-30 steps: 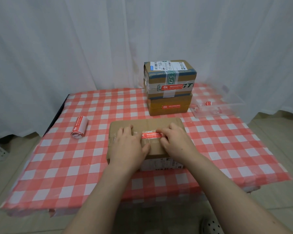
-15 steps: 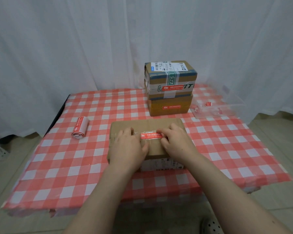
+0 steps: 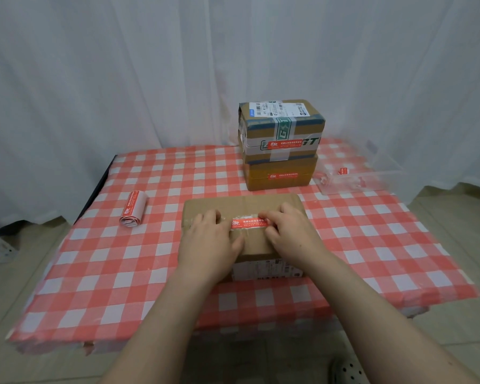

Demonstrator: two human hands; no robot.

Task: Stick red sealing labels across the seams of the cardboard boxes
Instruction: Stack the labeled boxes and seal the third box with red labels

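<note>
A flat brown cardboard box [image 3: 250, 205] lies in the middle of the checked table. A red sealing label [image 3: 249, 223] sits along its taped top seam. My left hand [image 3: 209, 239] rests on the box top, fingers touching the label's left end. My right hand [image 3: 290, 231] presses the label's right end with bent fingertips. Behind stand two stacked boxes: the upper box [image 3: 281, 128] and the lower box [image 3: 280, 174], each with a red label on its front.
A roll of red labels [image 3: 133, 207] lies at the left of the red-and-white checked table [image 3: 122, 273]. A clear plastic tray [image 3: 358, 176] with a few label pieces stands at the back right. White curtains hang behind.
My two hands have slid slightly apart along the label, showing more of it. The box has not moved.
</note>
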